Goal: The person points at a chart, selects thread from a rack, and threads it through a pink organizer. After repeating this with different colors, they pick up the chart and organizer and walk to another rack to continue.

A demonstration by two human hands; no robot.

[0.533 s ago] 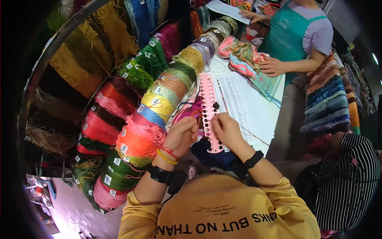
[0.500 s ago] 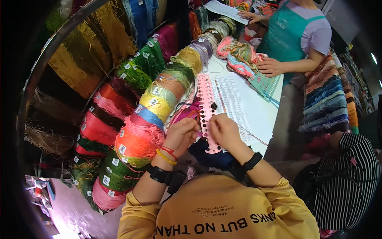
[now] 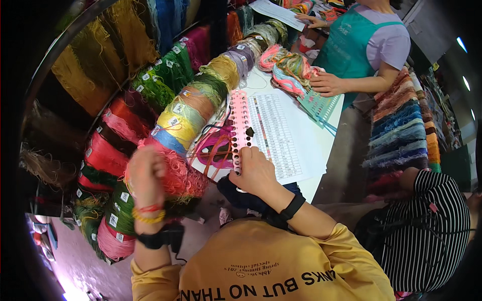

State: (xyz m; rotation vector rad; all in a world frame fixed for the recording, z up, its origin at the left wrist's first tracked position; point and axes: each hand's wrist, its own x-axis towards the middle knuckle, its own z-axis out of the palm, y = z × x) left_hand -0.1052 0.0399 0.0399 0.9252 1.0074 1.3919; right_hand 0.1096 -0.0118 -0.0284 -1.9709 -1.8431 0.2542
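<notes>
A long pink thread card (image 3: pixel 240 113) with rows of round holes lies near the table's left edge. My right hand (image 3: pixel 255 171) is closed on its lower end, fingers curled over the holes. Dark thread knots (image 3: pixel 249 132) sit in some holes along its right side. Strands of magenta and brown thread (image 3: pixel 217 146) trail from the card's left side. My left hand (image 3: pixel 145 175) is raised in front of the pink and coral skeins (image 3: pixel 173 173), blurred, with fingers curled; what they hold, if anything, cannot be made out. A dark blue bundle (image 3: pixel 233 193) lies below the card.
A printed chart (image 3: pixel 291 135) lies right of the card on the white table (image 3: pixel 321 158). Tagged thread skeins (image 3: pixel 193 108) hang along a rail at the left. Across the table, a co-worker in a green apron (image 3: pixel 346 45) rests a hand beside multicoloured skeins (image 3: pixel 286 70) and a green card (image 3: pixel 319 108).
My left hand has moved away from the card, to the left, in front of the skeins. My right hand now grips the card's lower end. The whole view has shifted slightly.
</notes>
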